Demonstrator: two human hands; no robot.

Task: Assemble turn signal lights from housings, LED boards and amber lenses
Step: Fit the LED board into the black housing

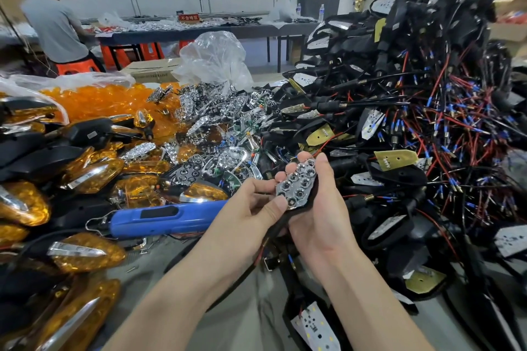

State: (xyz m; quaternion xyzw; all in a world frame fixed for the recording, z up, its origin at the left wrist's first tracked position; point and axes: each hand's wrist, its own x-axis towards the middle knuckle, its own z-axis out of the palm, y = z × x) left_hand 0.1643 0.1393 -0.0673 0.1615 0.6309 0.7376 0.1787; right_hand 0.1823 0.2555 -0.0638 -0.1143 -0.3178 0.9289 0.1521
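Observation:
A black housing [309, 196] with a chrome reflector plate [296, 184] set in its face sits in my right hand [316, 219], whose fingers curl round its back and thumb runs up its right side. My left hand [251, 205] pinches the plate's lower left edge between thumb and forefinger. The housing's black cable hangs down between my wrists. Loose amber lenses [99, 100] fill a bag at the far left. Chrome reflectors and LED boards [216, 120] lie heaped in the middle. Wired black housings [413, 111] are piled high on the right.
A blue electric screwdriver [165, 219] lies just left of my left hand. Finished amber-lensed lights [88, 253] cover the table's left side. A crumpled clear bag [216, 57] stands behind the reflectors. Another person [54, 25] works at a far bench.

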